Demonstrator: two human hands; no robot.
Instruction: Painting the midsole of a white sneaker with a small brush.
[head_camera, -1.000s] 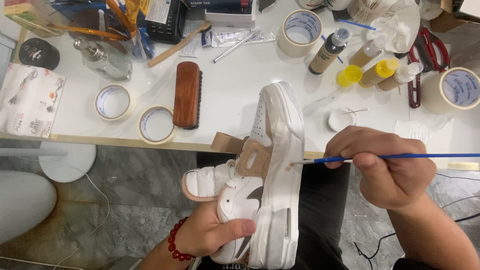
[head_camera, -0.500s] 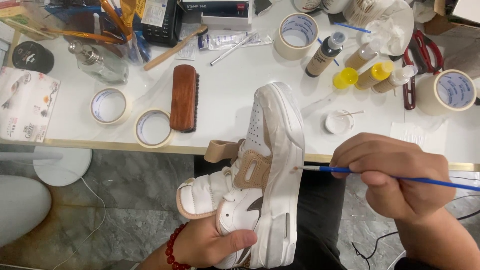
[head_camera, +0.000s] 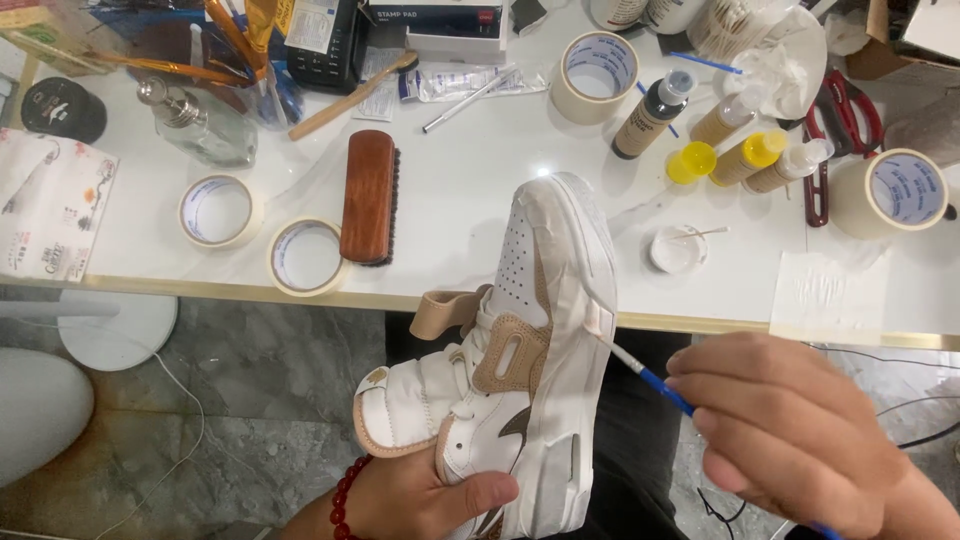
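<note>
1. Nearest, bottom right: right hand (head_camera: 800, 440) pinched around a thin blue-handled brush (head_camera: 655, 385), bristle tip touching the sole edge of the shoe.
2. Bottom centre: left hand (head_camera: 420, 495) clamped on the heel end of a white and tan high-top shoe (head_camera: 520, 370), thumb across the side; red bead bracelet (head_camera: 342, 500) on the wrist.
3. Shoe held over the lap, sole to the right, toe reaching over the desk edge; tan strap hanging loose on the left.
4. Below, left: grey marble floor (head_camera: 250, 400), thin white cable, round white base.
5. White desk (head_camera: 450, 200) with gold front edge, crowded.
6. Near edge: two tape rolls (head_camera: 305, 257), wooden brush (head_camera: 368, 195) lying flat, small white dish (head_camera: 677, 248), white paper towel (head_camera: 828, 295).
7. Mid desk: dark bottle (head_camera: 650, 112), yellow-capped bottles (head_camera: 745, 155), bigger tape roll (head_camera: 905, 192) far right, red-handled scissors (head_camera: 835, 130).
8. Far: tape roll (head_camera: 598, 72), glass bottle (head_camera: 195, 125), cluster of brushes and boxes, partly cut off.
</note>
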